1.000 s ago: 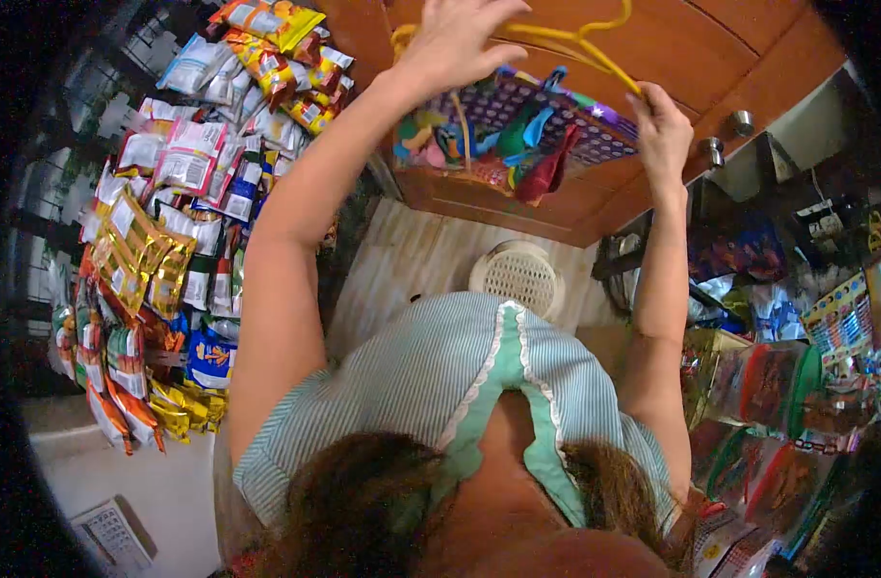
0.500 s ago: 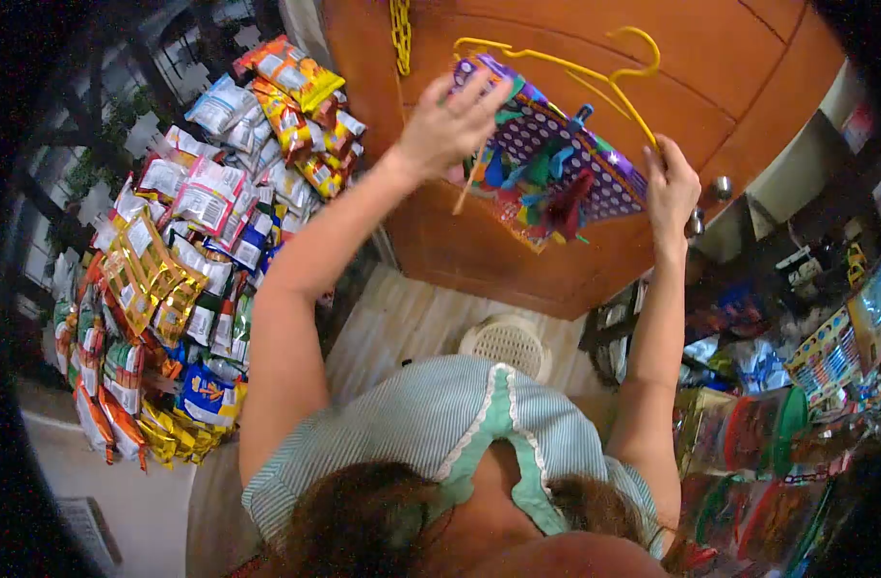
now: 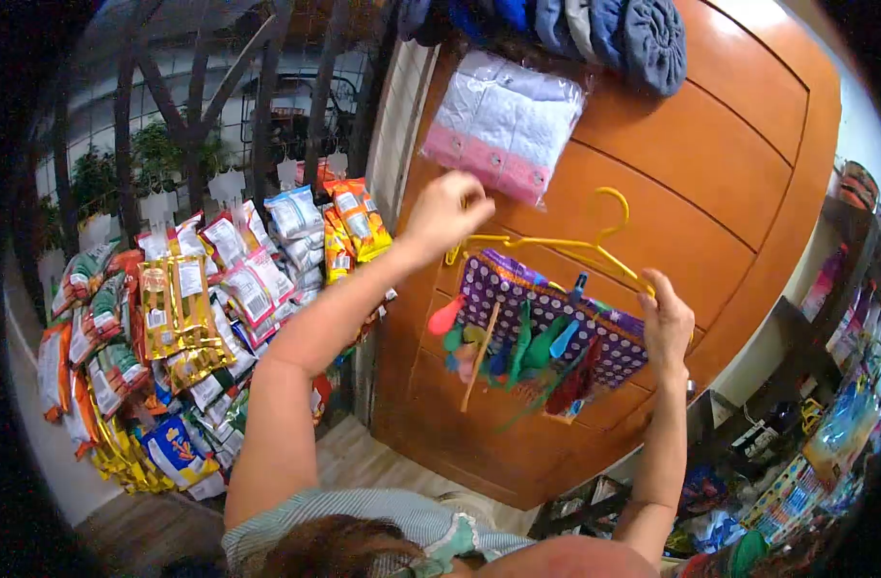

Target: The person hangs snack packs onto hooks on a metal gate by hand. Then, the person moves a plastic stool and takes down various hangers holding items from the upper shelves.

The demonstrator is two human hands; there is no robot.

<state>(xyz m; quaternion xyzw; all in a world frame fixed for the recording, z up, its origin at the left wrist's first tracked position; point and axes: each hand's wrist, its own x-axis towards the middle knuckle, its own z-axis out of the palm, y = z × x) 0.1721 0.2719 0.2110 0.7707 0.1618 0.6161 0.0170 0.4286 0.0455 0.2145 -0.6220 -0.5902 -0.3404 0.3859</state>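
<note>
My right hand (image 3: pixel 667 318) grips the right end of a yellow hanger (image 3: pixel 556 243). From the hanger hangs a purple polka-dot sheet (image 3: pixel 604 339) with several limp balloons (image 3: pixel 539 352) across its front. A blue clip (image 3: pixel 578 286) pinches its top edge, and a thin wooden stick (image 3: pixel 481 356) dangles at its left. Just above the hanger's left end is my left hand (image 3: pixel 447 217), off the sheet, its fingers curled. Whatever is between those fingers, if anything, is too small to make out. Below the left hand, a pinkish-red balloon (image 3: pixel 445 316) sticks out from the sheet.
Behind the hanger is an orange-brown door (image 3: pixel 691 202). On it hang a plastic-wrapped cloth pack (image 3: pixel 508 120) and rolled dark fabric (image 3: pixel 655 43). Snack packets (image 3: pixel 185 299) crowd a dark metal grille (image 3: pixel 200 87) at left. Shelved goods (image 3: pixel 787 496) line the right.
My left hand has let go of the sheet's left corner and moved up off it. The sheet now hangs flatter, facing me. My view has tilted up, showing the cloth pack and rolled fabric.
</note>
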